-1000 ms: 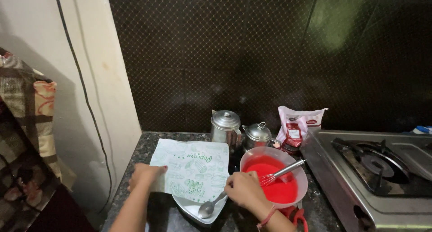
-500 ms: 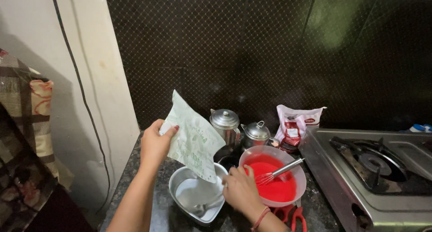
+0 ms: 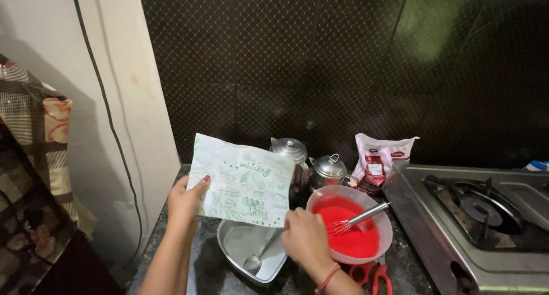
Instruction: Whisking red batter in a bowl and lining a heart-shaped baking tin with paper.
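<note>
My left hand (image 3: 186,200) holds up a white paper sheet with green print (image 3: 240,180) by its left edge. My right hand (image 3: 306,238) grips the sheet's lower right corner. Under the sheet sits a heart-shaped metal pan (image 3: 251,263) with a spoon (image 3: 257,258) lying in it. Just right of my right hand stands a bowl of red batter (image 3: 357,238) with a whisk (image 3: 357,219) resting in it.
Two small steel pots with lids (image 3: 311,163) and a white and red packet (image 3: 380,157) stand at the back by the dark wall. A gas stove (image 3: 480,220) fills the right. Red-handled scissors (image 3: 372,275) lie in front of the bowl. A black cable (image 3: 108,117) hangs down the left wall.
The sheet lay flat over the pan a second ago. Both hands have lifted it off and now hold it spread above the pan, which shows the spoon inside.
</note>
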